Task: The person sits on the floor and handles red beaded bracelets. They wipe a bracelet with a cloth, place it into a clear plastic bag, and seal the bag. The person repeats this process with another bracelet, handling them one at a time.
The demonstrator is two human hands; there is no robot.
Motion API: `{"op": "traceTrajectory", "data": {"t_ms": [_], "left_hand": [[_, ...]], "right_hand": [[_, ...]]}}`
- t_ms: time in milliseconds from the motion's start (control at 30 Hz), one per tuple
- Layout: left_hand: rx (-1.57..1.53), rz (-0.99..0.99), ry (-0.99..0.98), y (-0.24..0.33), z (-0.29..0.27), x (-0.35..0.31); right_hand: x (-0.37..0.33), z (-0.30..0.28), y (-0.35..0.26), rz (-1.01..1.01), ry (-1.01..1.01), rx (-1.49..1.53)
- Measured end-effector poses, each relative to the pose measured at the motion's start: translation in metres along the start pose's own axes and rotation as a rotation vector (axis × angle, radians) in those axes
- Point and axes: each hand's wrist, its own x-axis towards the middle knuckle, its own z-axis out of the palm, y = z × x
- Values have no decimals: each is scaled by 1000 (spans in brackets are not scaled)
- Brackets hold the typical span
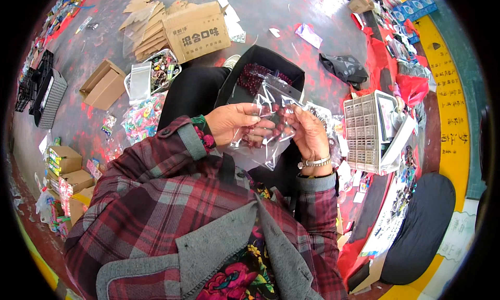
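While both hands, left hand (pixel 234 122) and right hand (pixel 308 132), pinch one clear plastic bag (pixel 265 138) of dark red beads above the lap, one black bag (pixel 260 71) of beads sits just beyond, floor crowded with boxes.

Red/grey plaid jacket w/ grey collar, floral top, silver wristwatch (pixel 314 163).

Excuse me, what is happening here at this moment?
A person sitting on the floor holds a clear plastic bag with both hands. The left hand and the right hand grip its sides, and dark red beads show inside. More dark red beads lie in a black bag just beyond. A cardboard box lies farther away.
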Motion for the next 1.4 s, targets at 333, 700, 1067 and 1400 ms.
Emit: {"op": "traceTrajectory", "data": {"t_ms": [333, 700, 1067, 1400], "left_hand": [[-11, -161, 140, -12, -13, -6], [87, 12, 73, -11, -12, -6], [79, -60, 117, -16, -6, -4], [102, -23, 118, -29, -16, 1]], "right_hand": [[8, -3, 2, -104, 157, 3], [2, 7, 11, -128, 141, 207], [4, 9, 19, -140, 190, 146], [0, 20, 22, -102, 197, 151]]}}
